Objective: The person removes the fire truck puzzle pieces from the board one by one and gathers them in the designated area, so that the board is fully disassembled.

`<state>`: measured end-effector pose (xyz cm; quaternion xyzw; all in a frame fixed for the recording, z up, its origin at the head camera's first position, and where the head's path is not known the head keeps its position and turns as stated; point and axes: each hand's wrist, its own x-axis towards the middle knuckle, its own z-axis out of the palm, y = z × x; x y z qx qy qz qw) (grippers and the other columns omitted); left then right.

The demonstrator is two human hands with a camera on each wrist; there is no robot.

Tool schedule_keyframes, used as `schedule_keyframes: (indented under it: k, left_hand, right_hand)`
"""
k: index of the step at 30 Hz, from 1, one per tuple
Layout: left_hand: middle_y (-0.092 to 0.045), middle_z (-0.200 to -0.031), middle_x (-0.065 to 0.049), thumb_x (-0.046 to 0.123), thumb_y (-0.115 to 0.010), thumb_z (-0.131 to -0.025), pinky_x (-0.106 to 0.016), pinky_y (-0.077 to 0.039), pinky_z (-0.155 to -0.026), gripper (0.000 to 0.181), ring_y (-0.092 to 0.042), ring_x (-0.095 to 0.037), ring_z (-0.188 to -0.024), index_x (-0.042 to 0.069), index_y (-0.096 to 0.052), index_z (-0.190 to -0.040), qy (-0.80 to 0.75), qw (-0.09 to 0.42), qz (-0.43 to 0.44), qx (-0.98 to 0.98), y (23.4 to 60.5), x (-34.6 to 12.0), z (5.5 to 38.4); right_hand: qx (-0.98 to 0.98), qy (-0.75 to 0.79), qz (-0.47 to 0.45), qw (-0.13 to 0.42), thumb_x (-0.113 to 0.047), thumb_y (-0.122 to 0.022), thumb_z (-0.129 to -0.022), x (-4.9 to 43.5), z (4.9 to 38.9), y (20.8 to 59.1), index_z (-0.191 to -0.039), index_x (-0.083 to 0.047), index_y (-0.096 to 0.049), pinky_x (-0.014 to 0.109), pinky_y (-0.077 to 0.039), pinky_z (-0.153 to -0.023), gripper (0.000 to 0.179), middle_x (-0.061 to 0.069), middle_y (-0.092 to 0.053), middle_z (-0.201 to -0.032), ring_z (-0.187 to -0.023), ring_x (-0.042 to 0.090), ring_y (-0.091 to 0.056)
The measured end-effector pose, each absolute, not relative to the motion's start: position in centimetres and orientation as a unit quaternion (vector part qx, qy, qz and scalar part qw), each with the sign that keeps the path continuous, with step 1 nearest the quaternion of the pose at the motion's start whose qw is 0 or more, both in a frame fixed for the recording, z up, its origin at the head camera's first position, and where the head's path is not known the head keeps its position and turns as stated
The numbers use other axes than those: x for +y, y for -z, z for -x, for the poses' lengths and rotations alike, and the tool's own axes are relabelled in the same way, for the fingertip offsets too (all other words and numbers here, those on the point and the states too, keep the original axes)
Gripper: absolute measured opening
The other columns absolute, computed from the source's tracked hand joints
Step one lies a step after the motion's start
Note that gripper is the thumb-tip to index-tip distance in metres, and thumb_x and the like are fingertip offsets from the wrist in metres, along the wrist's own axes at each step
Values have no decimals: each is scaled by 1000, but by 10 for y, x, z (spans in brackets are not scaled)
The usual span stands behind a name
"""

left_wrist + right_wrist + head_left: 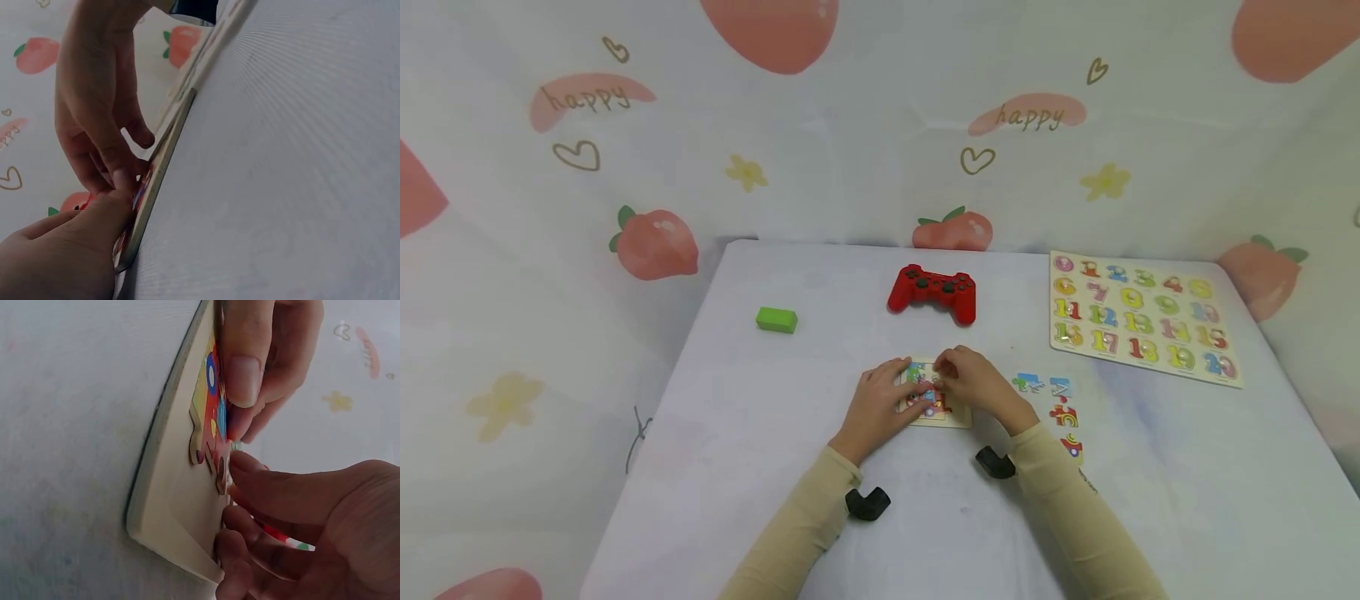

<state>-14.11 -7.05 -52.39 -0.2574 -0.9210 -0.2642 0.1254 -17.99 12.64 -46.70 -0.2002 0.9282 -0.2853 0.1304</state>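
A small wooden jigsaw board (957, 417) lies on the table, its left part filled with colourful pieces (212, 425). My left hand (880, 402) rests on the board from the left, its fingers stretched across the fitted pieces. From the right, my right hand (976, 383) bends its fingers over the board and pinches a puzzle piece at the edge of the fitted ones. That piece is mostly hidden by the fingertips. In the right wrist view, bare pale wood (172, 509) shows next to the pieces.
Several loose jigsaw pieces (1063, 416) lie right of the board, partly beside the right sleeve. A number puzzle board (1142, 360) sits at the back right. A red game controller (934, 292) and a green block (777, 320) lie farther back.
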Motion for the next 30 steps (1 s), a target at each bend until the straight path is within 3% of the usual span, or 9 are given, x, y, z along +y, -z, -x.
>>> schedule_keyframes:
  k: [5,12,17,25,30]
  left_hand:
    - [-57,-135,-9,42,-67,-88,-46,-42,-94,27,-50,-24,-127,26,-74,-108,258,122,256,-924,520,-70,141]
    - [-58,-133,-8,42,-68,-87,-46,-44,-93,28,-52,-24,-126,23,-72,-107,256,128,249,-925,520,-69,140]
    - [-58,-134,-7,44,-68,-87,-45,-45,-94,30,-52,-23,-126,23,-71,-109,247,128,247,-928,521,-70,140]
    - [-53,-138,-6,55,-67,-83,-45,-41,-97,38,-45,-22,-132,22,-67,-101,246,102,241,-933,521,-68,140]
    - [-51,-141,-4,57,-66,-82,-45,-40,-98,40,-42,-19,-133,24,-66,-106,249,73,219,-941,522,-66,139]
  right_hand:
    - [931,276,190,141,-8,-72,-84,125,177,466,-95,-3,-63,38,-50,-83,15,8,-58,-91,-86,21,-56]
    - [942,263,155,137,-11,-73,-83,119,169,465,-89,-2,-63,34,-49,-73,14,7,-56,-85,-76,18,-53]
    - [947,258,141,132,-11,-73,-84,114,167,461,-90,-2,-63,35,-49,-74,15,8,-56,-86,-77,19,-54]
    - [942,275,117,151,-13,-73,-85,115,166,458,-93,-2,-62,33,-51,-72,17,8,-61,-87,-76,18,-55]
    - [937,295,112,152,-10,-70,-86,117,167,459,-92,-3,-61,32,-50,-70,13,7,-63,-84,-75,18,-55]
